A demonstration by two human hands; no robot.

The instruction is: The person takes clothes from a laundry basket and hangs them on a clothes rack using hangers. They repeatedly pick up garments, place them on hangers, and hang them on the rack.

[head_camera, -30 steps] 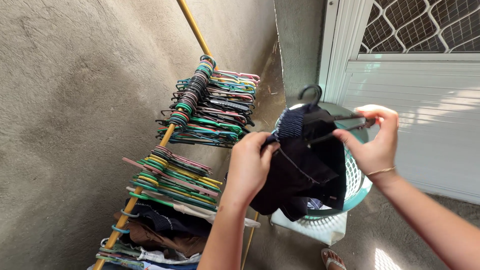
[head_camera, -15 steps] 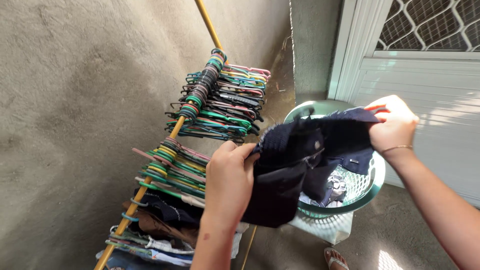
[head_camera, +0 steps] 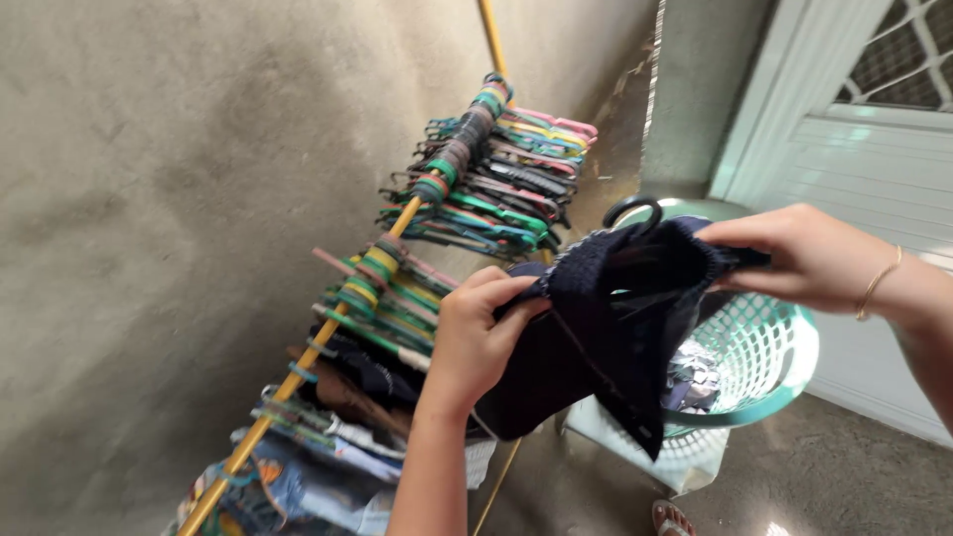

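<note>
A green mesh laundry basket (head_camera: 769, 347) is sitting by the white door (head_camera: 874, 169), holding crumpled clothes (head_camera: 695, 382); beside it a yellow pole (head_camera: 328, 328) is carrying bunched coloured hangers (head_camera: 496, 189) and hung garments (head_camera: 338, 437) against the grey wall (head_camera: 149, 199). The left hand (head_camera: 476, 337) and right hand (head_camera: 809, 258) are each gripping a dark navy knit garment (head_camera: 606, 337) — stretched between them above the basket, a black hanger hook (head_camera: 632, 208) poking from its top

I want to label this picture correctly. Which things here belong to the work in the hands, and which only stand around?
In the work:
- left hand gripping the dark garment
- right hand holding the garment's other side
- black hanger, its hook above the cloth

Only around:
- green laundry basket with clothes
- yellow pole with coloured hangers
- hung clothes
- white door
</note>
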